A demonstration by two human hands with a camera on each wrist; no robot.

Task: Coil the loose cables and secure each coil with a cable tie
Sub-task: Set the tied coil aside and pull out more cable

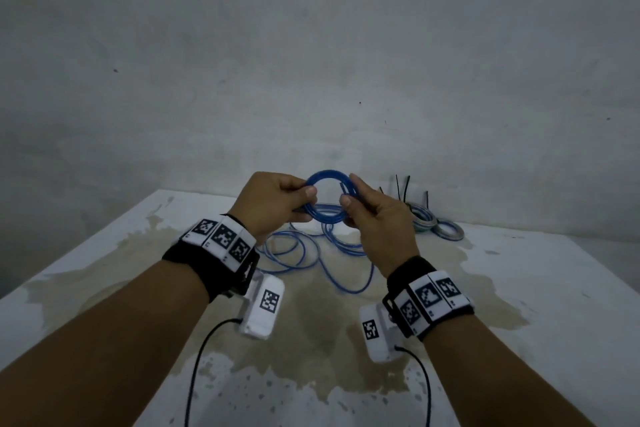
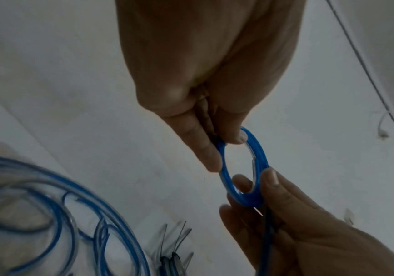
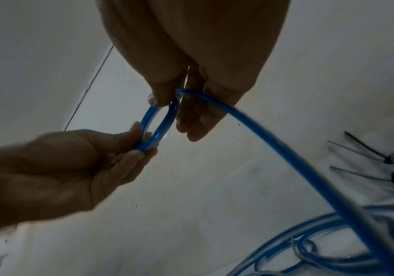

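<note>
A small blue cable coil (image 1: 327, 196) is held up over the white table between both hands. My left hand (image 1: 277, 199) pinches the coil's left side, thumb on top. My right hand (image 1: 374, 211) pinches its right side. The left wrist view has the blue coil (image 2: 259, 149) edge-on, between my left hand's fingers (image 2: 205, 147) and the right hand (image 2: 285, 211). In the right wrist view the coil (image 3: 160, 127) sits under my right thumb, and the loose blue cable (image 3: 285, 149) runs from it down to the table. Slack loops of that cable (image 1: 311, 253) lie below the hands.
Coiled cables with black ties (image 1: 436, 224) sit at the table's far right, their tie tails sticking up. The white table (image 1: 104, 253) carries a large brownish stain (image 1: 311, 322) in the middle. A grey wall (image 1: 311, 45) rises behind its far edge.
</note>
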